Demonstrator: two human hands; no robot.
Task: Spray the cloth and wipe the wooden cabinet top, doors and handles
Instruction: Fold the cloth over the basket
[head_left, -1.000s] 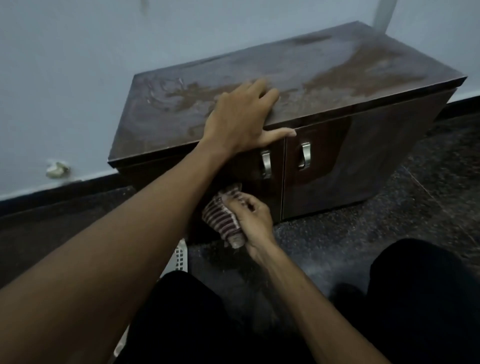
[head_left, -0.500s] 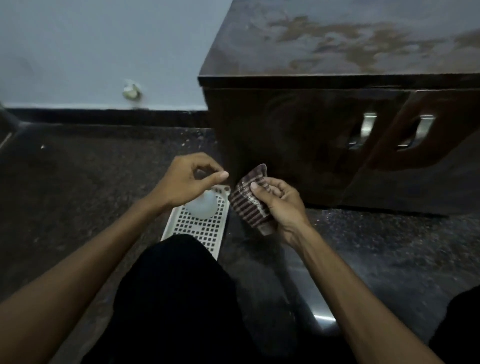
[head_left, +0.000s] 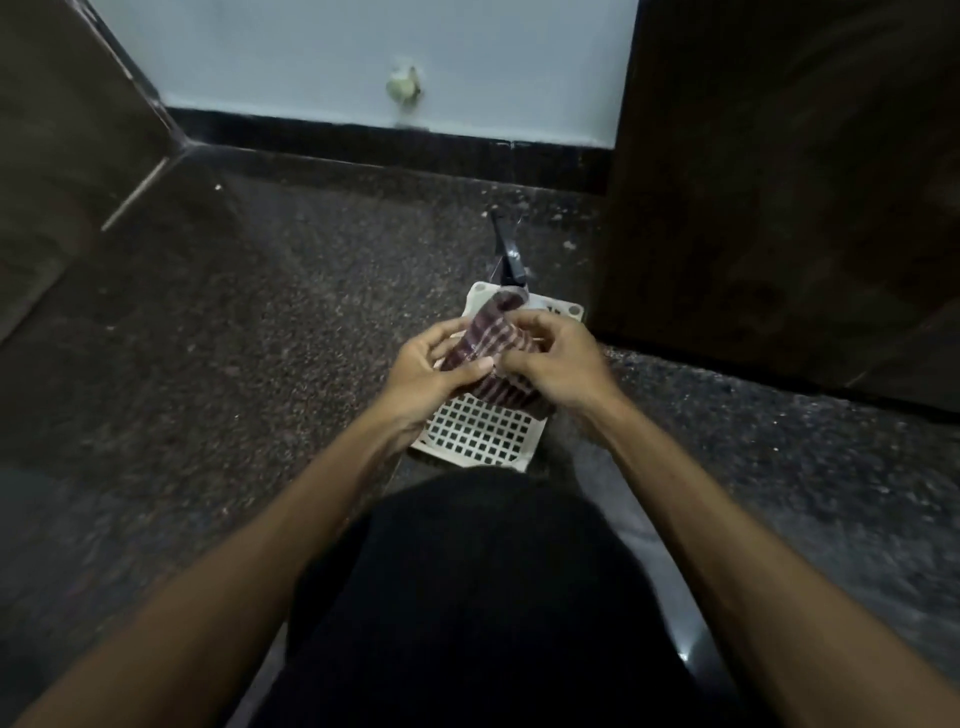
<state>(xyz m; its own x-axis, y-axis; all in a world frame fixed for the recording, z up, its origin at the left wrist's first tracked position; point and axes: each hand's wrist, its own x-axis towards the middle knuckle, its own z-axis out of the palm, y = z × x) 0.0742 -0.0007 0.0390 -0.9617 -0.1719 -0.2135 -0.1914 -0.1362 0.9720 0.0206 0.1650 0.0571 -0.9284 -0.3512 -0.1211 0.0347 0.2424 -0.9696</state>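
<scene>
A dark red striped cloth (head_left: 491, 340) is bunched between both hands above a white perforated tray (head_left: 480, 434) on the floor. My left hand (head_left: 426, 371) grips the cloth from the left, thumb across its lower edge. My right hand (head_left: 553, 361) pinches it from the right. The dark wooden cabinet (head_left: 779, 182) shows only its side, at the upper right. A black spray nozzle (head_left: 509, 254) sticks up behind the tray; the bottle under it is hidden by the cloth and hands.
I crouch on a dark speckled stone floor (head_left: 285, 322), my dark-clothed knee (head_left: 467, 597) low in the middle. A pale wall (head_left: 311, 57) with a black skirting runs behind, with a small fitting (head_left: 404, 85) on it. A dark panel (head_left: 62, 130) stands at the left.
The view swung left and down from the cabinet front to the floor tray. My left hand left the cabinet top, reached to the tray, and now holds the cloth together with my right hand.
</scene>
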